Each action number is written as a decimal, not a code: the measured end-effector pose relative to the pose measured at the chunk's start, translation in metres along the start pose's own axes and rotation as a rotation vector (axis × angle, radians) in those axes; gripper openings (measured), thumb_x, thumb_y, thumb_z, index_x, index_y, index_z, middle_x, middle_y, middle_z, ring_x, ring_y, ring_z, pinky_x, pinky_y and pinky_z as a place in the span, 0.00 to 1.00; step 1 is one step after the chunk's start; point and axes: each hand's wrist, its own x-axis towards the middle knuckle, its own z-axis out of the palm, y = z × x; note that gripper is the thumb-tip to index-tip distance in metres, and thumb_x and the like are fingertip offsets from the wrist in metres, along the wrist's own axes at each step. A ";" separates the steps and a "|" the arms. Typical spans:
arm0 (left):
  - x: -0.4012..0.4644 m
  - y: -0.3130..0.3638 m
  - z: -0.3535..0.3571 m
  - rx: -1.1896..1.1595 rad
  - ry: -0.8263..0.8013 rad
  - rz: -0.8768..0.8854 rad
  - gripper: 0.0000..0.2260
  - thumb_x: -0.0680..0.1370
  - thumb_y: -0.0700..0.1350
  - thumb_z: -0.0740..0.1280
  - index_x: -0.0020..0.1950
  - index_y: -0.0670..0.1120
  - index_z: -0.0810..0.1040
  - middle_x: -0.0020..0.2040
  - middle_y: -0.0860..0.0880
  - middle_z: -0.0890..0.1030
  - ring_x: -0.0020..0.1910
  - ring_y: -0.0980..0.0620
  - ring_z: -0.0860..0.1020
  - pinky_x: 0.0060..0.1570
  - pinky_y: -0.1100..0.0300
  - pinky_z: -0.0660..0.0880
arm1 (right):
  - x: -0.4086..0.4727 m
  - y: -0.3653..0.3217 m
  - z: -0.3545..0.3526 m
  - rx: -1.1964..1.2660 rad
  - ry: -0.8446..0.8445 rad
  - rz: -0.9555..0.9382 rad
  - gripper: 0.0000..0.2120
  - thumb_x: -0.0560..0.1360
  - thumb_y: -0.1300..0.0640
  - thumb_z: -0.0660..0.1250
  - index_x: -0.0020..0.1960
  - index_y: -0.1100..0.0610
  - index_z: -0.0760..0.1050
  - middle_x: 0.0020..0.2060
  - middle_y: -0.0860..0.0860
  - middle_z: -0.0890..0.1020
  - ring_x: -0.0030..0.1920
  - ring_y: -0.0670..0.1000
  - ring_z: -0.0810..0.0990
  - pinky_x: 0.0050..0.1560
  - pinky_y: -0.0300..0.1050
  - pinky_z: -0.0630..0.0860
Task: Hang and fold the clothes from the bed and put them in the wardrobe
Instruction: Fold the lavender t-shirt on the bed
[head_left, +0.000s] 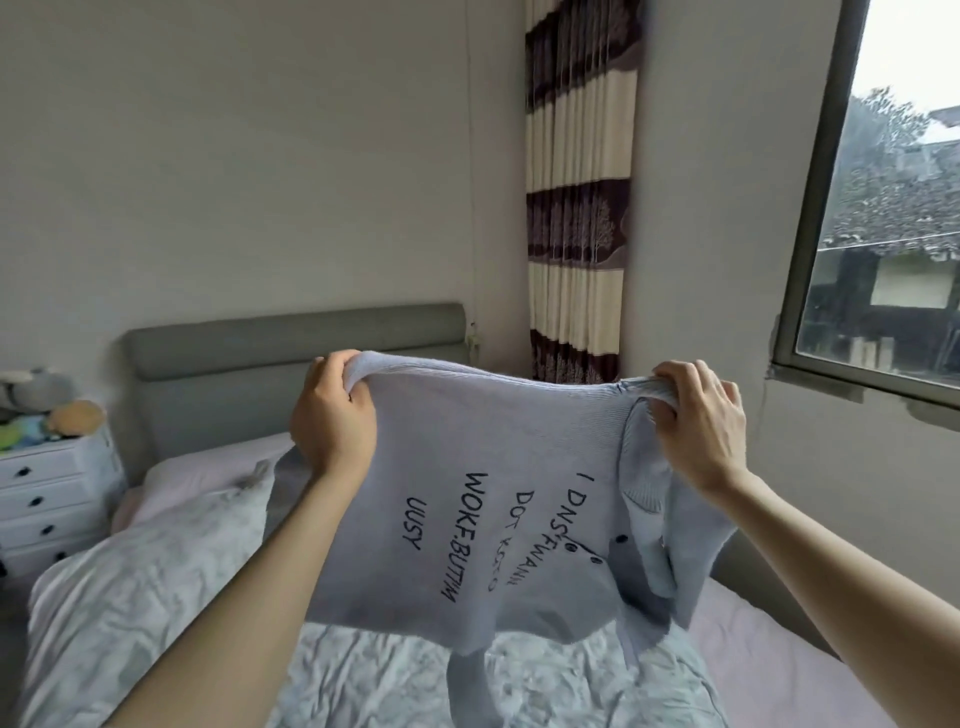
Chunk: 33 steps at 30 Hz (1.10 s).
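You hold the sweater (483, 499) up over the bed (156, 597), your left hand (332, 415) and right hand (701, 421) fingers pinching its edge. It's not folded yet. No wardrobe shows.

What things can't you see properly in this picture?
All in the head view:
- Bed: its middle is hidden behind the held-up cardigan.
- Left hand and right hand: fingertips are buried in the knit.
- Cardigan's printed words: partly folded under, not fully readable.
- Toys on the drawers: cut off by the left edge, blurry.
- Wardrobe: not in the picture.
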 end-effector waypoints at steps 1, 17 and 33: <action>0.000 0.000 -0.005 -0.007 0.024 0.039 0.15 0.71 0.35 0.57 0.52 0.39 0.79 0.48 0.40 0.81 0.45 0.37 0.77 0.39 0.56 0.65 | 0.001 -0.003 -0.001 0.009 0.035 -0.021 0.17 0.69 0.52 0.58 0.53 0.60 0.75 0.45 0.57 0.79 0.46 0.59 0.76 0.50 0.47 0.63; -0.093 -0.173 0.008 0.734 -0.730 -0.567 0.28 0.75 0.42 0.65 0.72 0.52 0.57 0.67 0.43 0.66 0.63 0.39 0.67 0.60 0.46 0.64 | -0.065 -0.047 0.207 0.008 -1.003 0.168 0.19 0.77 0.58 0.60 0.67 0.48 0.71 0.65 0.51 0.74 0.65 0.56 0.70 0.62 0.51 0.67; -0.425 -0.243 -0.039 0.747 -1.532 -0.514 0.29 0.77 0.56 0.63 0.75 0.50 0.58 0.74 0.46 0.58 0.72 0.43 0.60 0.64 0.49 0.67 | -0.441 0.004 0.139 0.033 -1.587 0.818 0.14 0.78 0.58 0.58 0.60 0.60 0.74 0.54 0.61 0.80 0.57 0.61 0.77 0.47 0.46 0.69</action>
